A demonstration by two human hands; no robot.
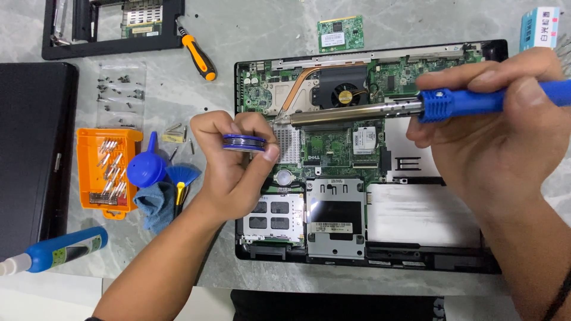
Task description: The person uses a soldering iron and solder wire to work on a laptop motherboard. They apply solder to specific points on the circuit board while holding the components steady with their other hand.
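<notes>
An opened laptop base (416,238) lies on the marble table with its green motherboard (333,145), copper heat pipe and black fan (344,94) exposed. My right hand (505,131) grips the blue handle of a soldering iron (357,112), whose metal barrel points left with its tip over the board near a silver heatsink. My left hand (235,166) pinches a small blue spool of solder wire (245,142) right beside the iron's tip.
An orange screwdriver (199,56), a small green circuit card (340,33) and a black laptop frame (113,47) lie at the back. At left are loose screws, an orange bit case (89,172), a blue blower (146,166), a cloth, a blue bottle (59,249) and a black lid (30,154).
</notes>
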